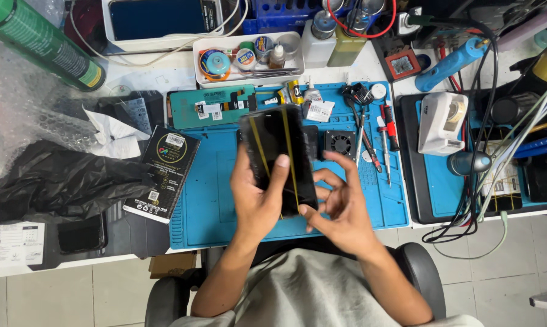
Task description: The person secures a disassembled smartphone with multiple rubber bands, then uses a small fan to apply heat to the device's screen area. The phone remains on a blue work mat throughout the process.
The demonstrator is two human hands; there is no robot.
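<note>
I hold a black smartphone (278,154) upright over the blue work mat (213,200), with two yellow rubber bands running lengthwise along it. My left hand (256,197) grips its lower half, thumb pressed on the screen. My right hand (340,206) is at the phone's lower right edge, fingertips touching the side and fingers spread. A teal phone screen part (210,106) lies flat at the mat's far left.
A black box (164,172) and black plastic bag (55,181) lie to the left. Screwdrivers and tweezers (376,136), a small fan (340,143), a white tray of tape rolls (243,57), a white device (441,121) and cables (485,181) crowd the right and back.
</note>
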